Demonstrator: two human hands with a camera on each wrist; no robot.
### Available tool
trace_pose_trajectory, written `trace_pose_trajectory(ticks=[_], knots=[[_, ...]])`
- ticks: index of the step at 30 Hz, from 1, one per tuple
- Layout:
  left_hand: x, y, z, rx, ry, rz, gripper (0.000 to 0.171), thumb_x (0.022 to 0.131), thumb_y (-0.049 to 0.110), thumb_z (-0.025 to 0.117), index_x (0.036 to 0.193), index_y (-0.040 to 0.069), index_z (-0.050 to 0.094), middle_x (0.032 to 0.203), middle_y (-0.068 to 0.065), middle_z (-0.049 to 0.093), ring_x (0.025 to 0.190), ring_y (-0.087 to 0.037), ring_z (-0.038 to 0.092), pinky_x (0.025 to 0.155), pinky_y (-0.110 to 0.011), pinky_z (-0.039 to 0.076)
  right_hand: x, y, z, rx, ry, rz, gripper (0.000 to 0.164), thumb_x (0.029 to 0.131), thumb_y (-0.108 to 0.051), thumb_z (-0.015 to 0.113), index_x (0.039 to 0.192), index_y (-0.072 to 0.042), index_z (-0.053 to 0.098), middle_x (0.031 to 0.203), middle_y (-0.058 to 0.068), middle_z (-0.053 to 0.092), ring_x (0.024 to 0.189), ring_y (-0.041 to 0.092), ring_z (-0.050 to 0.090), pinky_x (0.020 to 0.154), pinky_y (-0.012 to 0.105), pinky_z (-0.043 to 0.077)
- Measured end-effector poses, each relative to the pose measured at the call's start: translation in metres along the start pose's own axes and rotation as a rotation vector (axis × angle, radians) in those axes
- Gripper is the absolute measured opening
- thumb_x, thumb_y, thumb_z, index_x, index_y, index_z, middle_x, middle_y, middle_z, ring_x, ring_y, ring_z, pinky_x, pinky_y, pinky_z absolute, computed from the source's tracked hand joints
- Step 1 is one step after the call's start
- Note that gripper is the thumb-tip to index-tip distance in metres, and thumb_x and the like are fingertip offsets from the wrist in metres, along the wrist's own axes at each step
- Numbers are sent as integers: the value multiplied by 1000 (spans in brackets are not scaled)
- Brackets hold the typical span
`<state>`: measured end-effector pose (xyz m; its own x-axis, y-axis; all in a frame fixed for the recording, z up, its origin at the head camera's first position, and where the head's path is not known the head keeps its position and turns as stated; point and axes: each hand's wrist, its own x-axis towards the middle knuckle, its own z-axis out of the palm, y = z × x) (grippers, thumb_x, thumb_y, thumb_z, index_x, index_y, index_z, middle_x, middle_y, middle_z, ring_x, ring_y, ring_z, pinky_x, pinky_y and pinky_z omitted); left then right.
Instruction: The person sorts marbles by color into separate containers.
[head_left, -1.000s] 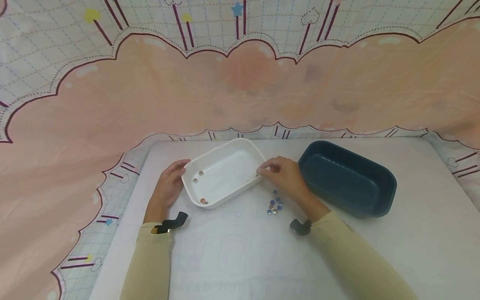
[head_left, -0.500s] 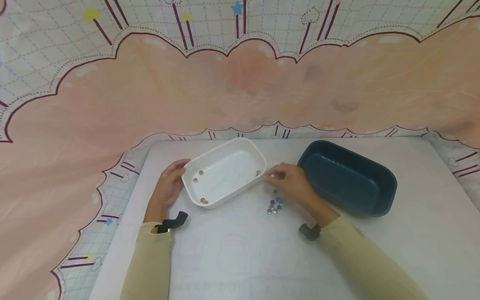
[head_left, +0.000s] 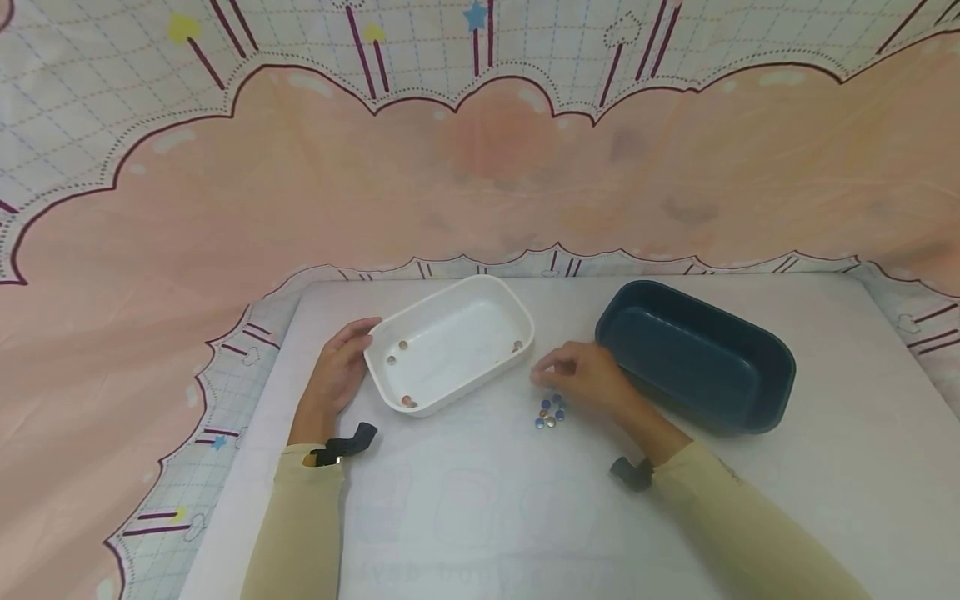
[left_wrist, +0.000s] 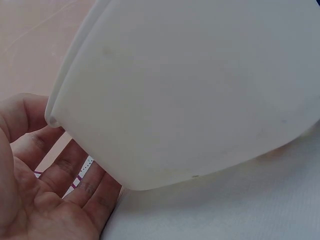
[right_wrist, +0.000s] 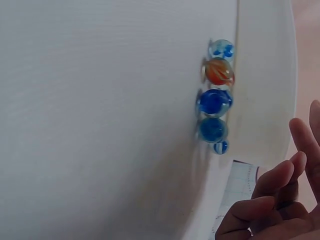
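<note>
My left hand [head_left: 337, 375] grips the left end of a white rectangular dish [head_left: 450, 333], thumb at the rim; the left wrist view shows the fingers [left_wrist: 62, 170] behind its end wall. Several glass marbles [head_left: 406, 401] lie inside near the left end, with more at the right corner. My right hand [head_left: 581, 375] hovers just above a cluster of loose marbles [head_left: 560, 415] on the table, fingers loosely bent. In the right wrist view, blue and orange marbles [right_wrist: 215, 101] line up before the dish wall, and the fingers [right_wrist: 272, 180] show nothing between them.
A dark blue rectangular dish [head_left: 697, 367] stands to the right, close beyond my right hand. White cloth [head_left: 480, 517] covers the table. A patterned peach curtain [head_left: 450, 192] hangs behind it.
My right hand has drawn back from the white dish's right corner, down and right to the loose marbles. Marbles it hid at that corner now show. The left hand has stayed put.
</note>
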<state>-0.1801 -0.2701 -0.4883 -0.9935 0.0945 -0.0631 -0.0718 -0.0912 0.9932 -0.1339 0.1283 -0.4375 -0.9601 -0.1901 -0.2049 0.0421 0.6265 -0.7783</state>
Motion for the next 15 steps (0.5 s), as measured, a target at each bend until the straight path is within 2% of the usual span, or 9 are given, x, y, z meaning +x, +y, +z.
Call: trace_pose_trajectory(ticks=[11,15], knots=[[-1,1,0,-1,4,-10,27,106,16,53,131,16,62,141,3,54,133,-11,52,107,-15,48,-5,12,2,-34,-53,-64,12,89,-28,79,100,-23,79,89,-1,66,85,19,56,75,31,47],[-1,1,1,14,6,-8,30,106,17,52,135,12,60,141,4,54,134,-10,51,108,-15,47,-6,17,3,-44,-61,-73,10,88,-26,79,98,-24,79,90,-3,66,85,18,57,75,31,48]])
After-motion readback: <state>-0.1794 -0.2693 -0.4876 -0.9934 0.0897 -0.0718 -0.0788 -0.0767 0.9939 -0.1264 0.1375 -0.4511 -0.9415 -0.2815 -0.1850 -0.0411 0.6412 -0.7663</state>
